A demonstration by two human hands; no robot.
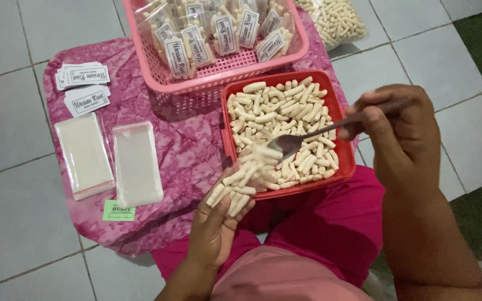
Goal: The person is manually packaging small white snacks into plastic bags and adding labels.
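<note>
My left hand (214,226) holds a small clear plastic bag (240,184) partly filled with pale stick-shaped snacks, tilted against the near rim of a red tray (226,142). The tray holds a heap of the same snack sticks (285,120). My right hand (403,131) grips a metal spoon (308,136) by its handle. The spoon's bowl sits at the mouth of the bag, over the tray's near left corner.
A pink basket (218,75) of filled, labelled bags stands behind the tray. Two stacks of empty clear bags (110,156) and piles of white labels (82,86) lie on the pink cloth at left, with a green slip (118,212). A large bag of snacks (336,19) lies on the tiled floor.
</note>
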